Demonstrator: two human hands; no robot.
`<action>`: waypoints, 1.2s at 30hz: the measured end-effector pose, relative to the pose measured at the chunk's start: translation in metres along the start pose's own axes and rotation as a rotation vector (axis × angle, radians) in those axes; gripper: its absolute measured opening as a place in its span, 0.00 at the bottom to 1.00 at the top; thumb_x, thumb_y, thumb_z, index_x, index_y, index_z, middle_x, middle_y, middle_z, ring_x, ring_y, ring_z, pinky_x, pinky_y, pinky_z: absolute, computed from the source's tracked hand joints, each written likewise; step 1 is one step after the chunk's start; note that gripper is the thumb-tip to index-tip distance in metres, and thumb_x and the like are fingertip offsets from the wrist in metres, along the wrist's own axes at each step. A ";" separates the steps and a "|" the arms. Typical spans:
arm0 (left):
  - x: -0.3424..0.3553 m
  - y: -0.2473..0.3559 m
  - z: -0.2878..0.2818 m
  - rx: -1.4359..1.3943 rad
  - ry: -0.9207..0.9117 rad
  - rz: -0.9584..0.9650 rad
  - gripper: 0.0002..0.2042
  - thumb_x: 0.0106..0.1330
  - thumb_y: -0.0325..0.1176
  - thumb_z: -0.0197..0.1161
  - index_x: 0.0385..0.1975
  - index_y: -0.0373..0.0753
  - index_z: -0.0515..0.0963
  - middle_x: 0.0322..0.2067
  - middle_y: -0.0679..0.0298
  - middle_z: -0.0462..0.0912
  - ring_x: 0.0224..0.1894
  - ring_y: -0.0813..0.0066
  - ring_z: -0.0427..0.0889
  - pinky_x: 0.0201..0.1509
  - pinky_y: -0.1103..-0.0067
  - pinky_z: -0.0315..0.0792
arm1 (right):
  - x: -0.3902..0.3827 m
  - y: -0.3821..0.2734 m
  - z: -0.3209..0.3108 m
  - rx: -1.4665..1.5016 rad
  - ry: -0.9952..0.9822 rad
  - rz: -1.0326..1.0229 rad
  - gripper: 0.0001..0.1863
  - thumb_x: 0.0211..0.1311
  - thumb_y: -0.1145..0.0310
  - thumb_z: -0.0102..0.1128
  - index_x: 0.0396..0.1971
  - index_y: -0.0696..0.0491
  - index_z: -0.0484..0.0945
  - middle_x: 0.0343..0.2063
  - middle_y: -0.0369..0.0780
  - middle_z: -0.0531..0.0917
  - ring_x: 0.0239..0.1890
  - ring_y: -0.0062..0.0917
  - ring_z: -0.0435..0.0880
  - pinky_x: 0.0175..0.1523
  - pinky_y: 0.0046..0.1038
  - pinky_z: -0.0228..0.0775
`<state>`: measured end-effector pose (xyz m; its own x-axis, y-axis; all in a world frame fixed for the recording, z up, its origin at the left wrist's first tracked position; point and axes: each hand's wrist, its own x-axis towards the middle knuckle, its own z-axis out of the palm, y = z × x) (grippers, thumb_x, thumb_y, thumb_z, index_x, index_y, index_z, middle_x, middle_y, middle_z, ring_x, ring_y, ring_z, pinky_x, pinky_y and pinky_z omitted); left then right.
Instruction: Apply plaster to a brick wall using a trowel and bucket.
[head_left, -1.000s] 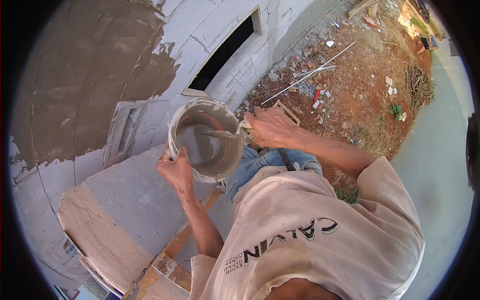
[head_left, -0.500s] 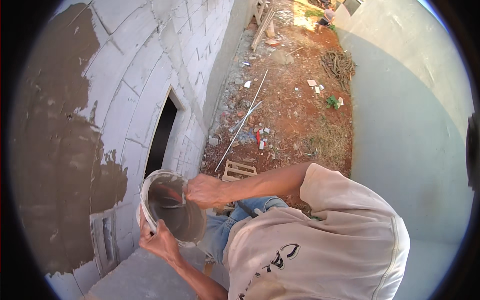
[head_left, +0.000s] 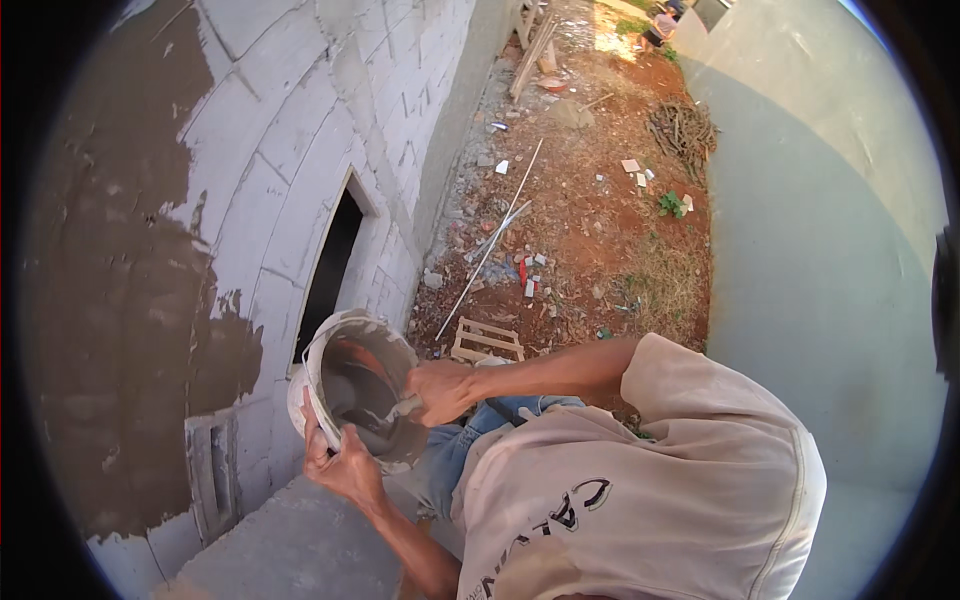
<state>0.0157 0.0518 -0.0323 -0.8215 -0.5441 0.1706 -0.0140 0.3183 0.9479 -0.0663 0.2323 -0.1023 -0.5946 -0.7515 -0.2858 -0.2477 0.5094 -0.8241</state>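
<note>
My left hand (head_left: 345, 468) grips the rim of a mortar-smeared bucket (head_left: 318, 352), fingers outside the wall and thumb over the edge. The bucket is tilted so that its mouth faces me. Grey wet mortar (head_left: 355, 392) lies inside. My right hand (head_left: 440, 392) is closed around the handle of a trowel (head_left: 404, 408) at the bucket's right rim. The trowel's blade reaches into the bucket and is mostly hidden in the mortar.
On the left stands a block wall (head_left: 240, 190) partly coated with brown wet plaster (head_left: 110, 330), with a dark window opening (head_left: 330, 265). Far below, the red-soil ground holds a long pole (head_left: 490, 240), a wooden pallet (head_left: 487, 338) and rubble. A smooth grey wall (head_left: 810, 230) rises right. Another person (head_left: 660, 28) is far off.
My right hand has drawn back toward the right rim and slightly down with the trowel. The bucket and left hand appear shifted a little to the right along with the whole view.
</note>
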 end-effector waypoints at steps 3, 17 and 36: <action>0.002 -0.010 -0.003 -0.022 0.100 -0.001 0.16 0.52 0.13 0.58 0.41 0.18 0.84 0.62 0.44 0.82 0.70 0.55 0.76 0.77 0.64 0.61 | 0.008 -0.028 -0.017 0.145 -0.123 0.114 0.23 0.54 0.61 0.69 0.43 0.66 0.87 0.36 0.59 0.88 0.43 0.53 0.89 0.54 0.42 0.81; 0.000 -0.027 -0.070 -0.529 0.667 -0.197 0.07 0.53 0.18 0.60 0.28 0.29 0.85 0.26 0.67 0.82 0.28 0.84 0.76 0.35 0.84 0.69 | -0.020 -0.064 -0.067 0.200 -0.180 0.326 0.14 0.70 0.61 0.65 0.43 0.58 0.86 0.21 0.33 0.79 0.20 0.16 0.74 0.26 0.26 0.67; 0.020 -0.024 -0.120 -0.766 0.881 -0.320 0.08 0.52 0.18 0.57 0.32 0.30 0.78 0.36 0.56 0.83 0.38 0.64 0.84 0.50 0.68 0.81 | -0.017 -0.033 -0.039 -0.149 0.196 -0.036 0.13 0.63 0.64 0.67 0.44 0.56 0.84 0.32 0.51 0.88 0.35 0.48 0.88 0.42 0.41 0.79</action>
<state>0.0676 -0.0597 -0.0191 -0.1686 -0.9511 -0.2588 0.4401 -0.3076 0.8436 -0.0779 0.2450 -0.0508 -0.7168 -0.6819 -0.1457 -0.3724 0.5510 -0.7468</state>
